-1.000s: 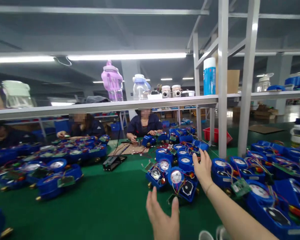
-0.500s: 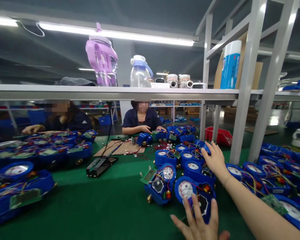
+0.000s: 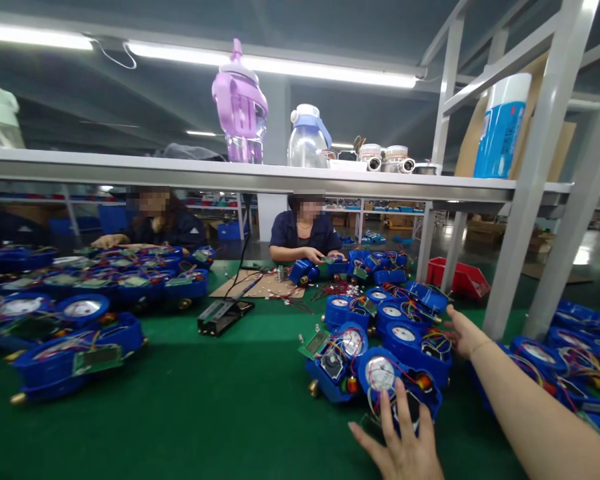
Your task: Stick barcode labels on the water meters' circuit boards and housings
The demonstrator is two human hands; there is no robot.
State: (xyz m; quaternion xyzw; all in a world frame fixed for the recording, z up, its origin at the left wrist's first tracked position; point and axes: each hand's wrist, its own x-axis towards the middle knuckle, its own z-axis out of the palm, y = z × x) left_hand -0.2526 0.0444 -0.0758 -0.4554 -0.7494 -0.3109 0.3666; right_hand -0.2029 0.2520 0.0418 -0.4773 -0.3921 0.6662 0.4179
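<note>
My left hand [image 3: 405, 433] lies with fingers spread over the nearest blue water meter [image 3: 380, 373], which has a white round dial, loose wires and a black opening. The right hand [image 3: 463, 332] is at the far right side of the meter cluster, fingers apart and partly bent, beside a blue meter [image 3: 425, 297] tilted on its side. Whether its fingertips press on that meter, I cannot tell. Left of the near meter stands another meter [image 3: 333, 367] with a green circuit board [image 3: 316, 343] sticking out and a brass fitting.
More meters stand at left [image 3: 80, 360] and right [image 3: 540, 353]. A black tool stand [image 3: 225, 317] and a cardboard sheet [image 3: 270, 285] lie mid-table. A co-worker [image 3: 305, 230] sits opposite, another person [image 3: 165, 220] farther left. A shelf [image 3: 230, 172] with metal posts [image 3: 523, 200] crosses above; a red bin [image 3: 457, 277] stands behind.
My right hand has moved off the top of the cluster to its right side, lower down. The left hand stays on the near meter. The view has turned left.
</note>
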